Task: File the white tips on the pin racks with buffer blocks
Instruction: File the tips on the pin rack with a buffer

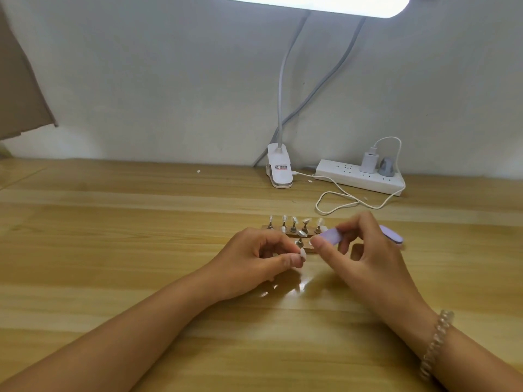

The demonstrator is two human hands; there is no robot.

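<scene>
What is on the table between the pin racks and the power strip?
In the head view, a loop of white charging cable lies on the wooden table between the pin racks and the power strip; otherwise bare wood.

1. We see a bright, evenly lit scene; the lamp bar [314, 4] at the top edge is the source, blown out to plain white.
2. Its light falls from above and ahead onto the counter [113, 222], leaving the wall [169, 80] a flat pale grey.
3. Soft shadows lie under the left hand [254, 258] and right hand [365, 250], on our side, with a glossy glare patch on the wood between them.
4. We find the buffer block [329, 237] in the right hand slightly smeared; the white tip [302, 253] pinched by the left hand shows little detail.
5. Wide-angle distortion stretches the forearms toward the bottom corners.
</scene>
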